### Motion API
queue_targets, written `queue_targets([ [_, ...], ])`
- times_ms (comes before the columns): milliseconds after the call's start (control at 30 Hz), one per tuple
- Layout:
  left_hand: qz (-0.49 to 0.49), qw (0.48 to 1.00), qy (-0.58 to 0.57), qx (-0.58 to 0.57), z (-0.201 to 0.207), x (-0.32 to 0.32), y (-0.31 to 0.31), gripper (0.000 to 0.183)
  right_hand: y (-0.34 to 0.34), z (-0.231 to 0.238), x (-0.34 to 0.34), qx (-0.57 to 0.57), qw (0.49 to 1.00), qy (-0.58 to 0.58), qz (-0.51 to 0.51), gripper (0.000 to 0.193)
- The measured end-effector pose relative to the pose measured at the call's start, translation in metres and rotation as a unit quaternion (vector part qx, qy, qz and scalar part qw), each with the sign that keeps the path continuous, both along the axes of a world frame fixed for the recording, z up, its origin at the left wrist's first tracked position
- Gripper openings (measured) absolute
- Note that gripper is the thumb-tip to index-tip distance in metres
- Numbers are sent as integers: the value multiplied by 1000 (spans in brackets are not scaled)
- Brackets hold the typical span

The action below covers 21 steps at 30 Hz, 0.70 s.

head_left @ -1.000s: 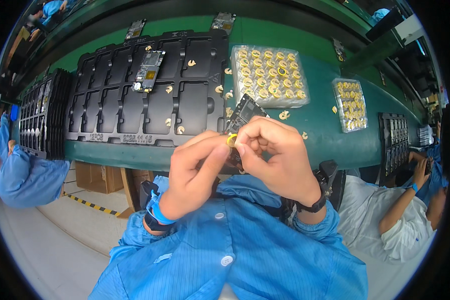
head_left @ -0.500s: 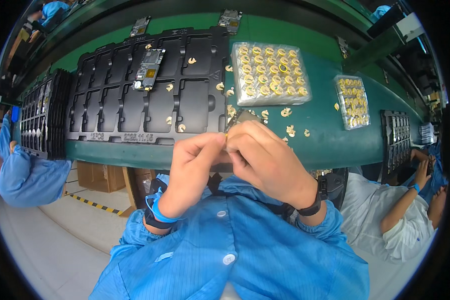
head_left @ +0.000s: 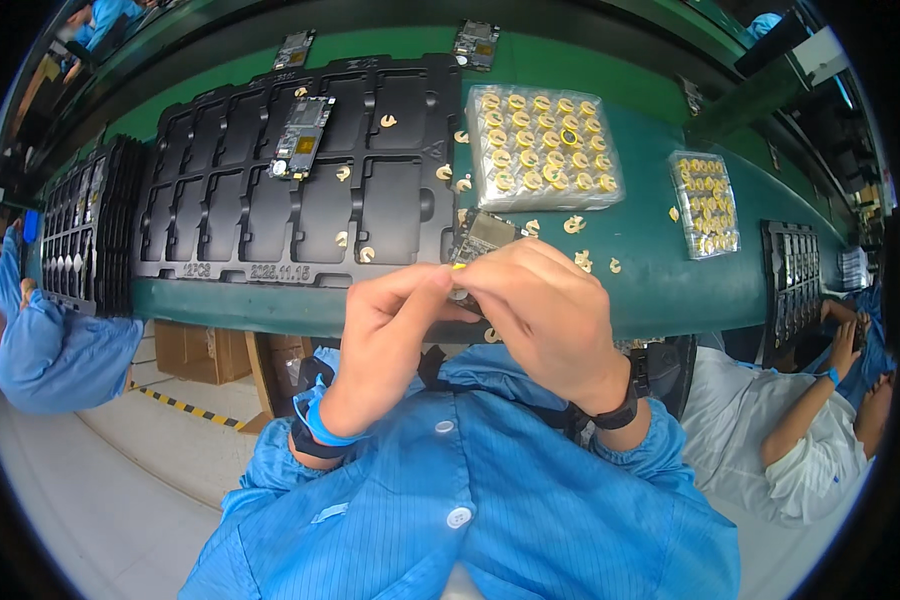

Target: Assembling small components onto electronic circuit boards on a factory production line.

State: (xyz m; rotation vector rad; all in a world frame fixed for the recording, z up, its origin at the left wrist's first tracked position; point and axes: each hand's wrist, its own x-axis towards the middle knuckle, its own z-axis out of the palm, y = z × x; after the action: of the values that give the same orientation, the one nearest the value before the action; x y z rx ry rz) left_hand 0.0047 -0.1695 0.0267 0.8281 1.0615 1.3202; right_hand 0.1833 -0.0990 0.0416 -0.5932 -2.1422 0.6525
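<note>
A small dark circuit board (head_left: 486, 233) shows between my hands, its lower part hidden by fingers. My left hand (head_left: 392, 325) is closed at the board's lower end, thumb and forefinger pressed together beside a tiny yellow piece. My right hand (head_left: 548, 310) bends over the board from the right, its fingertips pinched against the left ones; what they hold is hidden. Just below the right fingers, at the table's front edge, is a beige C-shaped piece (head_left: 491, 335).
A black compartment tray (head_left: 315, 215) holds another circuit board (head_left: 302, 138) and several loose beige pieces. To its right stands a clear tray stack (head_left: 550, 200) of yellow round parts. A smaller clear tray (head_left: 706, 205) lies farther right. Stacked black trays (head_left: 90, 230) stand left; co-workers sit both sides.
The circuit board has come further into sight between my hands, and my right hand has shifted slightly. A beige C-shaped piece now shows below my right fingers. The view has shifted a little.
</note>
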Motion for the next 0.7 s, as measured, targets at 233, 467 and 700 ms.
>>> queue_targets([
  [233, -79, 993, -60, -65, 5, -15, 4, 24, 9, 3, 7, 100, 992, -2, 75, 32],
  [467, -78, 988, -85, -107, 2, -17, 5, 21, 4, 24, 18, 114, 986, -27, 117, 27],
  [700, 35, 987, 132, 91, 1, -9, -2, 15, 13, 13, 74, -105, 951, -15, -289, 12],
])
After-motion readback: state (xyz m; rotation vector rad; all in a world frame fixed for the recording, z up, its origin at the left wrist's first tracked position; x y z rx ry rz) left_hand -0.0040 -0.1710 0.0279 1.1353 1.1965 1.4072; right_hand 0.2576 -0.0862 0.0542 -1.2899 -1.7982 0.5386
